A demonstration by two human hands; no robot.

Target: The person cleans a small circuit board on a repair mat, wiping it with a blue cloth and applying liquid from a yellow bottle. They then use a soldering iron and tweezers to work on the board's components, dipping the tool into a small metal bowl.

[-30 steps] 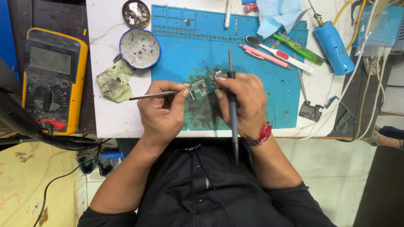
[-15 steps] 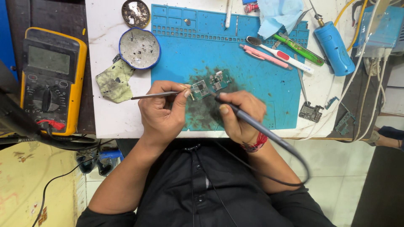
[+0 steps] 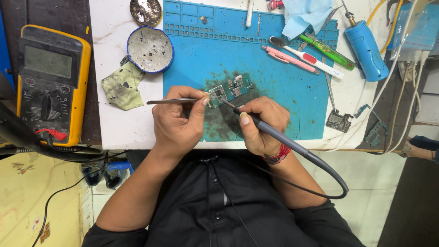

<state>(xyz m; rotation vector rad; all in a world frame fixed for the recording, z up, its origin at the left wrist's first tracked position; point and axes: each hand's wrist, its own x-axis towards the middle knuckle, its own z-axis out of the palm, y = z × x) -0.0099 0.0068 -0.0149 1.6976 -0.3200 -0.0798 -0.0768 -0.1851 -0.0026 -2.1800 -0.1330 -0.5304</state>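
Note:
A small green circuit board point(image 3: 218, 95) lies on the stained blue work mat point(image 3: 274, 77). My left hand point(image 3: 177, 121) grips thin metal tweezers point(image 3: 171, 101) whose tips meet the board's left edge. My right hand point(image 3: 260, 126) holds a grey soldering iron point(image 3: 270, 130) like a pen, its tip touching the board's lower right corner. The iron's cable point(image 3: 329, 183) loops down past my right forearm. A second small board point(image 3: 238, 85) sits just behind the first.
A yellow multimeter point(image 3: 50, 82) lies at far left. A round blue-rimmed tin point(image 3: 150, 49) and a dirty sponge point(image 3: 121, 87) sit left of the mat. Pens, a toothbrush point(image 3: 304, 56), a blue cylinder tool point(image 3: 366, 50) and loose boards point(image 3: 338, 120) lie to the right.
My right hand turned the soldering iron from upright to slanting down-right and brought its tip onto the board. The left hand and tweezers stayed almost still.

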